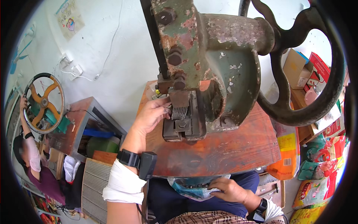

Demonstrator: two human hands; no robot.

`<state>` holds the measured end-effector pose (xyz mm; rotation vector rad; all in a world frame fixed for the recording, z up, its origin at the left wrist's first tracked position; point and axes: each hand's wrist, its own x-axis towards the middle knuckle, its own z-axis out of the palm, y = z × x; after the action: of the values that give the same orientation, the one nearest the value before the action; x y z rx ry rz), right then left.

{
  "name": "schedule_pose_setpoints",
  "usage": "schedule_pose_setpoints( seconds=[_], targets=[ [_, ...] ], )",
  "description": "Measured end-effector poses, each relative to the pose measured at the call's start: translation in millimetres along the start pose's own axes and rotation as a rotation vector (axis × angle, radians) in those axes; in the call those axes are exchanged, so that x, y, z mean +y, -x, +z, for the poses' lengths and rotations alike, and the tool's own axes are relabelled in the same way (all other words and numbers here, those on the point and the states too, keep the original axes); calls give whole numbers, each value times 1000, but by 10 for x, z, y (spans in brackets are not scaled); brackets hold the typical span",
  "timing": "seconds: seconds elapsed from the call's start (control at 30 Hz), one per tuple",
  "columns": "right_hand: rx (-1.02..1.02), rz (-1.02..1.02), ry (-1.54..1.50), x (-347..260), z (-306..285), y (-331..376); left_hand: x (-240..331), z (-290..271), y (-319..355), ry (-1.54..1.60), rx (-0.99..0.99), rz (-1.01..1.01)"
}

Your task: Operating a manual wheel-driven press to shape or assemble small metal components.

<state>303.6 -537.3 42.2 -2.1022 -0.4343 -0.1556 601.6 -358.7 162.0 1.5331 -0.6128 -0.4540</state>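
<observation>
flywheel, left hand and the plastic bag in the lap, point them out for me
flywheel (298,115), head view, on the lower curve of its dark rim
left hand (151,115), head view, on the back of the hand by the press die
plastic bag (194,191), head view, on the crumpled blue-white plastic beside the right hand

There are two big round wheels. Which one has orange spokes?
The smaller handwheel at the far left, with orange spokes and a co-worker's hand on its rim. The big handwheel on the green press by the person is all dark iron.
</observation>
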Motion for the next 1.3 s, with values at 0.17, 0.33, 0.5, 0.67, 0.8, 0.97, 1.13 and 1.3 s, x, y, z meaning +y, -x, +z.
schedule_pose_setpoints(
  seconds=[0.17, 0.33, 0.5, 0.67, 0.8, 0.97, 1.13, 1.3],
  targets=[
    [194, -115, 134, -378, -498, -650, -106, 626, 81, -775, 552, 112],
    [543, -65, 220, -300, -550, -1367, -196, 320, 19, -717, 385, 316],
    [599, 30, 345, -67, -518, -1981, -413, 327, -39, -890, 395, 409],
    [561, 173, 234, -46, -532, -2138, -570, 214, -89, -506, 349, 422],
    [599, 195, 387, -147, -504, -2229, -471, 244, -71, -535, 280, 416],
    [592, 177, 439, -116, -512, -2248, -539, 261, -109, -634, 311, 422],
    [620, 124, 413, -160, -439, -2231, -477, 212, -48, -490, 299, 414],
    [620, 43, 339, -70, -492, -2160, -540, 201, -80, -718, 246, 450]
  ],
)
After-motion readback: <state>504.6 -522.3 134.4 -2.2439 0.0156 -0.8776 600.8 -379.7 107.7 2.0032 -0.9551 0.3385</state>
